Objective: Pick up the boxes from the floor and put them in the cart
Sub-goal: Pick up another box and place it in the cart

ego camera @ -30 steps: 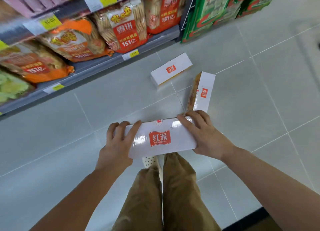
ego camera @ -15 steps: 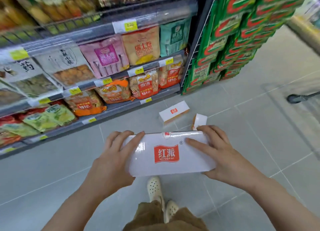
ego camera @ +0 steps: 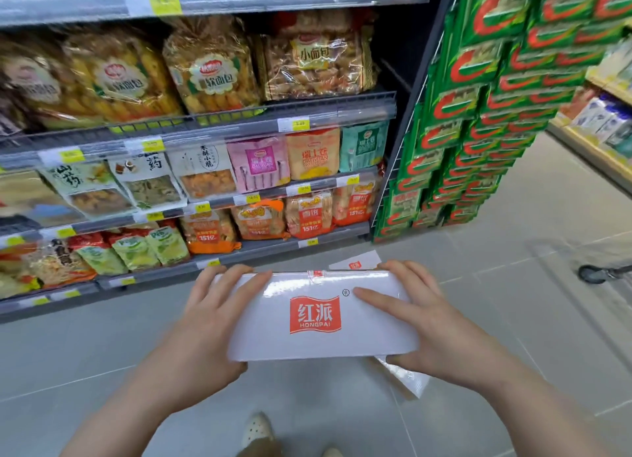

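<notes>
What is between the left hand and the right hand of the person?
In the head view, the white Hongpai box lies between them: the left hand holds its left end and the right hand its right end.

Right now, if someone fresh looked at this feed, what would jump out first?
The white box with the red logo, centre frame, gripped at its ends by the left hand and right hand above the floor. Next, the green packs stacked high on the right, and the snack shelves on the left. Two more boxes peek out on the floor: one behind the held box, one under its right end.
</notes>
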Available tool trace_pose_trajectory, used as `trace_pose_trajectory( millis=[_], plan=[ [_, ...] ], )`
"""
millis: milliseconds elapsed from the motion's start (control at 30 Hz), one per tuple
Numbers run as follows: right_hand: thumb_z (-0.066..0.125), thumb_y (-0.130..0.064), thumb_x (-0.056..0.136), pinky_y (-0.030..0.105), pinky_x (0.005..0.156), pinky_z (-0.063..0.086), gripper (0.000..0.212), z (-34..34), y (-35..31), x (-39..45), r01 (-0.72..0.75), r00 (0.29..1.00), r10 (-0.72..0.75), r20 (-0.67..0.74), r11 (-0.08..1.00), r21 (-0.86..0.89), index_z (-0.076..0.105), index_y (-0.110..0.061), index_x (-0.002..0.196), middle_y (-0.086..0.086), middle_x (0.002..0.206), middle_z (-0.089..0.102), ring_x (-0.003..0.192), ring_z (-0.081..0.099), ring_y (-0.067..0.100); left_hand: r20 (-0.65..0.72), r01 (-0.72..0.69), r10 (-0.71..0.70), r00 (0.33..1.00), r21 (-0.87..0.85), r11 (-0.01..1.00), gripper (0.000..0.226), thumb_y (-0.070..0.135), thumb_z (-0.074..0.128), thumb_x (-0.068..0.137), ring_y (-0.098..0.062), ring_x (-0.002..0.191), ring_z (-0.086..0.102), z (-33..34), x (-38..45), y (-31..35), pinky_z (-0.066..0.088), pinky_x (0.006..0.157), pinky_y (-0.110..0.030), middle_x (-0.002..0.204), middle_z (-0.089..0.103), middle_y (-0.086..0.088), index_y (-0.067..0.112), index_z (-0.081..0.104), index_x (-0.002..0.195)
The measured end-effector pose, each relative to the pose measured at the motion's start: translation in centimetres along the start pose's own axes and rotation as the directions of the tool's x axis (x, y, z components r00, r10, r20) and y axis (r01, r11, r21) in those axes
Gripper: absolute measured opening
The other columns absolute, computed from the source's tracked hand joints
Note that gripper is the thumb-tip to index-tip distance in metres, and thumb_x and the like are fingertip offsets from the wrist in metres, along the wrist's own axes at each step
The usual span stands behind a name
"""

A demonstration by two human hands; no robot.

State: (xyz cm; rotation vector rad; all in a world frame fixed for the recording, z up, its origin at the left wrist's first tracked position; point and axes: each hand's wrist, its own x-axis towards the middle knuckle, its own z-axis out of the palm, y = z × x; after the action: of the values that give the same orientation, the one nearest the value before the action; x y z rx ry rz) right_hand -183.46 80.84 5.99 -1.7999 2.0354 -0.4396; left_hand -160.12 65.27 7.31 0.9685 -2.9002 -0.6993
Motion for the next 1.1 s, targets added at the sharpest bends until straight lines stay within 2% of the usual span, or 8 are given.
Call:
trace_pose_trajectory(
  millis=[100,233,367,433,600,767,1033,1100],
  plan=[
    [0.068,-0.025,0.072,0.047,0.105,0.035,0.083,-0.5,-2.4,0.1,-0.002,0.996,0.005,0.095,1.000,-0.031,0.015,-0.070,0.117,-0.007,0.147,0.001,0.131,-0.011,0.002,-0.059,0.015,-0.015,0.998,-0.011,1.000,0.103,0.020,0.074,0.062,-0.013,0.128,-0.003,-0.3,-2.2,-0.6,0.035,0.104,-0.044,0.128,0.004,0.025,0.061,-0.007,0.110],
    [0.067,-0.026,0.075,0.038,0.109,0.031,0.083,-0.4,-6.4,1.6,0.016,0.987,0.000,0.160,0.995,-0.101,0.006,-0.063,0.118,-0.014,0.147,-0.010,0.127,-0.019,-0.005,-0.073,0.063,-0.061,0.995,0.015,0.998,0.098,0.021,0.070,0.066,-0.010,0.128,-0.008,-2.0,-4.7,-3.2,0.032,0.106,-0.040,0.126,0.001,0.028,0.056,-0.005,0.120],
    [0.067,-0.026,0.076,0.021,0.109,0.010,0.086,1.3,-10.9,4.7,0.080,0.987,-0.062,0.145,0.990,-0.117,0.001,-0.055,0.122,-0.011,0.146,-0.006,0.126,-0.022,-0.001,-0.087,0.097,-0.094,0.992,0.021,0.995,0.096,0.023,0.070,0.070,-0.006,0.126,-0.015,-4.4,-7.2,-7.2,0.030,0.107,-0.038,0.125,-0.004,0.029,0.059,-0.004,0.120],
    [0.066,-0.026,0.076,0.018,0.107,0.009,0.086,2.2,-13.7,6.4,0.085,0.985,-0.063,0.161,0.988,-0.128,-0.001,-0.054,0.121,-0.018,0.137,-0.007,0.124,-0.023,-0.003,-0.101,0.108,-0.105,0.989,0.020,0.994,0.099,0.023,0.071,0.068,-0.005,0.127,-0.014,-5.9,-8.5,-10.0,0.036,0.103,-0.039,0.127,-0.006,0.029,0.061,-0.007,0.117],
    [0.067,-0.032,0.076,0.032,0.112,0.019,0.084,5.5,-21.6,11.0,0.074,0.978,-0.043,0.203,0.987,-0.145,-0.002,-0.062,0.114,-0.026,0.130,-0.013,0.122,-0.023,-0.010,-0.124,0.109,-0.108,0.986,0.002,0.994,0.103,0.025,0.072,0.065,-0.006,0.130,-0.008,-9.4,-12.1,-18.7,0.040,0.101,-0.038,0.127,-0.002,0.033,0.064,-0.013,0.107],
    [0.068,-0.029,0.074,0.025,0.110,0.015,0.087,9.7,-30.0,17.1,0.137,0.978,-0.110,0.180,0.980,-0.147,-0.005,-0.060,0.112,-0.025,0.129,-0.010,0.117,-0.020,-0.013,-0.159,0.153,-0.147,0.976,0.022,0.988,0.101,0.025,0.071,0.066,-0.008,0.132,-0.010,-13.1,-16.6,-28.0,0.042,0.100,-0.042,0.129,0.000,0.033,0.062,-0.012,0.109],
    [0.068,-0.028,0.075,0.005,0.095,-0.020,0.091,15.4,-39.5,26.8,0.265,0.935,-0.217,0.281,0.953,-0.147,-0.009,-0.050,0.118,-0.024,0.128,-0.011,0.112,-0.021,-0.015,-0.168,0.278,-0.282,0.945,-0.046,0.959,0.101,0.023,0.073,0.065,-0.010,0.133,-0.009,-16.7,-21.6,-40.1,0.043,0.099,-0.043,0.138,0.003,0.023,0.062,-0.010,0.108],
    [0.069,-0.027,0.074,0.005,0.096,-0.017,0.093,16.2,-40.9,29.2,0.291,0.920,-0.236,0.313,0.946,-0.141,-0.009,-0.049,0.119,-0.023,0.129,-0.009,0.113,-0.021,-0.014,-0.175,0.311,-0.318,0.932,-0.065,0.948,0.101,0.024,0.073,0.065,-0.010,0.132,-0.008,-16.9,-22.1,-42.5,0.041,0.101,-0.043,0.138,0.002,0.021,0.061,-0.009,0.110]
  ],
)
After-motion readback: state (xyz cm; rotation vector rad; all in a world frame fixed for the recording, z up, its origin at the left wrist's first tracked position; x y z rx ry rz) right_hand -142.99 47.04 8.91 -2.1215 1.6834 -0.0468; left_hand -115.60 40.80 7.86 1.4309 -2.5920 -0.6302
